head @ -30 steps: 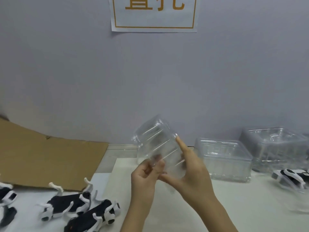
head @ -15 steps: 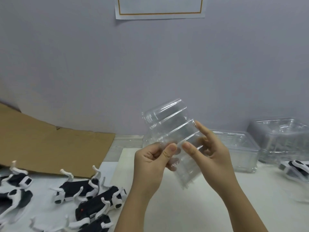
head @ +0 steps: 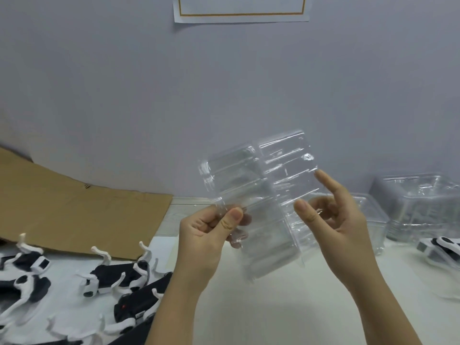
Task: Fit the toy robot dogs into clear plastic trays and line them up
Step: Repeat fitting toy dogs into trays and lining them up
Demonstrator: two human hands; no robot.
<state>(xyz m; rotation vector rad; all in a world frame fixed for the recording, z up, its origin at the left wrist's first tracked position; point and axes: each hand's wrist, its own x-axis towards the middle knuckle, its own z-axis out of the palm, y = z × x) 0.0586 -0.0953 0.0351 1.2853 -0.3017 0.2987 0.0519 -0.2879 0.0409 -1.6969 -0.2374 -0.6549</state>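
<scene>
Two clear plastic trays are held up in front of the wall, splayed apart at their tops. My left hand (head: 211,235) pinches the left tray (head: 234,185) at its lower edge between thumb and curled fingers. My right hand (head: 333,220) holds the right tray (head: 291,168), thumb on its front and fingers behind it. Several black-and-white toy robot dogs (head: 117,277) lie on the table at the lower left. Another dog (head: 443,247) lies at the right edge.
Stacks of clear trays (head: 418,207) stand at the back right against the wall. A sheet of brown cardboard (head: 74,207) leans at the left. The white table (head: 273,307) lies under my hands.
The nested trays have come apart into two, one in each hand, and my hands have risen slightly. The view has tilted down and left, showing more dogs.
</scene>
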